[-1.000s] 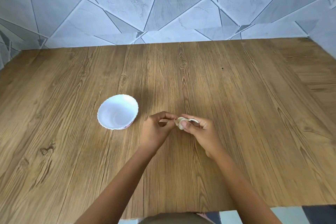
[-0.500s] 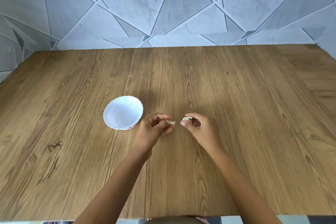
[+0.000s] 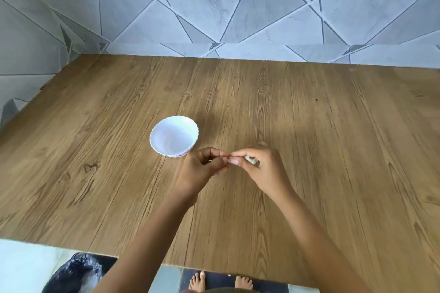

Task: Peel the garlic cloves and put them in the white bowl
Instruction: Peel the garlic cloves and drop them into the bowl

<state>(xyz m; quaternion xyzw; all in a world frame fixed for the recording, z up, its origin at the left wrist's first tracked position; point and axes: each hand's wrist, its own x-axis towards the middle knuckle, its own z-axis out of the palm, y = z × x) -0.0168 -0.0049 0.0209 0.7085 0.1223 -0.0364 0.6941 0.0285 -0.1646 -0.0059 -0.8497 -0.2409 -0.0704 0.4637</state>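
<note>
A small white bowl (image 3: 174, 136) with a scalloped rim stands on the wooden table, and its inside looks bare. Just right of and nearer than the bowl, my two hands meet fingertip to fingertip above the table. My right hand (image 3: 262, 169) holds a pale garlic clove (image 3: 252, 160) in curled fingers, with only a bit of it showing. My left hand (image 3: 202, 171) pinches at the clove's end where the fingertips touch; what it pinches is too small to make out.
The wooden table (image 3: 309, 150) reaches a tiled wall at the back and left. Its near edge runs across the bottom of the view. Below that edge lie a dark plastic bag (image 3: 76, 276) on the floor and my bare feet (image 3: 221, 280).
My hands had drawn apart half a second ago, each with a small piece; now their fingertips are back together. The camera has tilted, so the table's near edge and the floor show.
</note>
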